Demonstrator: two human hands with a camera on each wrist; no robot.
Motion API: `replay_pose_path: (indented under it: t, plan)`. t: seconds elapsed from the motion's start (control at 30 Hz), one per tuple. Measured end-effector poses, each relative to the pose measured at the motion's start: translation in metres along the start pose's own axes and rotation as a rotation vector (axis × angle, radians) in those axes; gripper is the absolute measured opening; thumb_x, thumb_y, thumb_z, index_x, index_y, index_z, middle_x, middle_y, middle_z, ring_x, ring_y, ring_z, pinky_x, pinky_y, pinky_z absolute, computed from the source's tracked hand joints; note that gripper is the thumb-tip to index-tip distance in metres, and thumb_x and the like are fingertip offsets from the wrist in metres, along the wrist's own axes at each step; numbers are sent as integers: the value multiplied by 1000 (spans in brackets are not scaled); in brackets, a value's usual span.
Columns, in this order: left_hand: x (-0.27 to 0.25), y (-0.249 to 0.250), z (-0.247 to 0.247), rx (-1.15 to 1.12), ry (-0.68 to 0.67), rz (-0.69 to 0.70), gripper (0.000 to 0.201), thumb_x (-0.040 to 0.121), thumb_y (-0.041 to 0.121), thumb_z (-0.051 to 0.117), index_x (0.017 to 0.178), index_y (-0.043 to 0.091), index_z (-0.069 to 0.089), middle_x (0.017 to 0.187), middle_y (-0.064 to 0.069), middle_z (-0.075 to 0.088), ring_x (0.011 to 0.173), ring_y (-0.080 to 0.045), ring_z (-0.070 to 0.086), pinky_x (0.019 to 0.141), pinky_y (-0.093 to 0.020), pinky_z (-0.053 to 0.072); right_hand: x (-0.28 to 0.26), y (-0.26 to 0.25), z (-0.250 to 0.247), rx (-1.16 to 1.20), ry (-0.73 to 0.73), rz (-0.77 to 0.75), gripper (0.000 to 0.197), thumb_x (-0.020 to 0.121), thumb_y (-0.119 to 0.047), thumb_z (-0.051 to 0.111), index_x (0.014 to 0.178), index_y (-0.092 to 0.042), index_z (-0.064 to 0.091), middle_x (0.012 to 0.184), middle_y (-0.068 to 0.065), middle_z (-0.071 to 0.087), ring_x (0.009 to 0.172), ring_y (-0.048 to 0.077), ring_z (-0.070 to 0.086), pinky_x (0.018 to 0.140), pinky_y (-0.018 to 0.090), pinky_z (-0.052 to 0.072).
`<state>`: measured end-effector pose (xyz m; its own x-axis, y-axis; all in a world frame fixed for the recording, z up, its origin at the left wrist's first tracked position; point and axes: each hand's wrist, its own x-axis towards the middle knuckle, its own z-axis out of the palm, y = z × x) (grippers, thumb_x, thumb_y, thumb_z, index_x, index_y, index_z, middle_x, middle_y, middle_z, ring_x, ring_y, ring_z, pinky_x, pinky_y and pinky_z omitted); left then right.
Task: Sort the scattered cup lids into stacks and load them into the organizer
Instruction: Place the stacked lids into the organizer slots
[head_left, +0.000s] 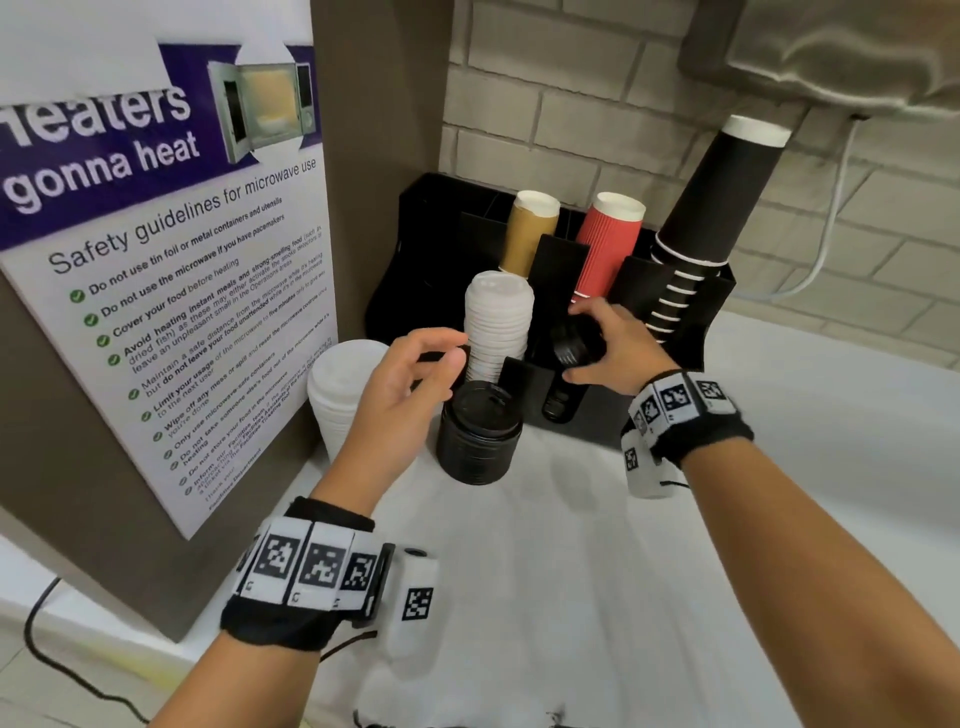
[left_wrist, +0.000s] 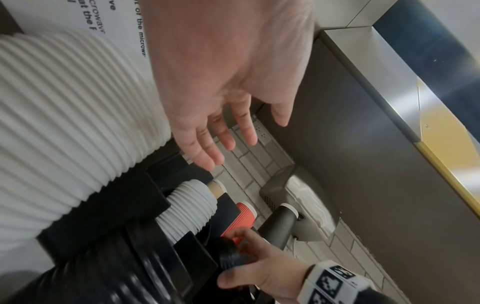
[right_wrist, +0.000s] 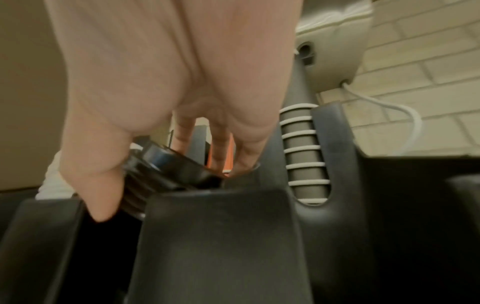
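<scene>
A black organizer (head_left: 405, 260) stands against the brick wall. One front slot holds a tall stack of white lids (head_left: 496, 322). My right hand (head_left: 574, 343) grips a short stack of small black lids (head_left: 571, 349) over the middle front slot; in the right wrist view these black lids (right_wrist: 168, 170) sit between thumb and fingers, just above a divider (right_wrist: 221, 236). My left hand (head_left: 449, 348) hovers open and holds nothing, above a stack of larger black lids (head_left: 478, 431) on the counter. Another white lid stack (head_left: 343, 395) stands to its left.
Brown cups (head_left: 527, 234), red cups (head_left: 605, 249) and a tall black cup stack (head_left: 711, 208) fill the organizer's rear slots. A poster panel (head_left: 171, 270) walls off the left. A grey dispenser (head_left: 841, 52) hangs above right. White counter (head_left: 571, 571) lies in front.
</scene>
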<state>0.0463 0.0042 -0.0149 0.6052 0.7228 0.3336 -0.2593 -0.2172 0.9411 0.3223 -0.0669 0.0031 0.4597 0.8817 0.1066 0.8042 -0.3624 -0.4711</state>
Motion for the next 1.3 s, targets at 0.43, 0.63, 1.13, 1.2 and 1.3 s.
replay_pose_path:
  t: [0.43,0.63,1.13,1.2,1.3]
  plan:
    - [-2,-7,-7,-4,19,-35,30,84,43,53,108,28,63,112,13,62,107,-19,61,85,-21,53,23,-12,28,-608,-297,35,89,59,-30,85,134,-24,37,119,6,49,100,30,58,69,36,48]
    - [-1,-5,-4,7,3,-29,21,89,36,54,108,29,63,111,16,62,105,-16,62,83,-18,52,15,-17,35,-730,-306,46,97,64,-39,83,143,-25,29,131,7,42,103,33,59,71,37,50]
    - [4,-9,-3,20,9,-36,22,83,32,60,105,36,64,103,25,64,95,-10,64,95,-37,53,-46,-76,70,45,-173,-104,62,69,-49,78,110,-24,40,111,0,41,101,23,48,84,34,45]
    - [4,-10,-3,24,6,-34,22,84,32,60,105,37,64,103,27,63,94,-8,64,92,-33,53,-47,-77,79,46,-154,-94,67,64,-47,82,109,-24,39,112,0,39,100,25,49,84,37,48]
    - [4,-11,-3,29,7,-28,22,84,31,60,105,37,64,104,27,63,95,-6,64,88,-28,53,-44,-77,87,66,-139,-74,69,61,-43,85,109,-23,38,113,1,37,99,27,50,84,40,50]
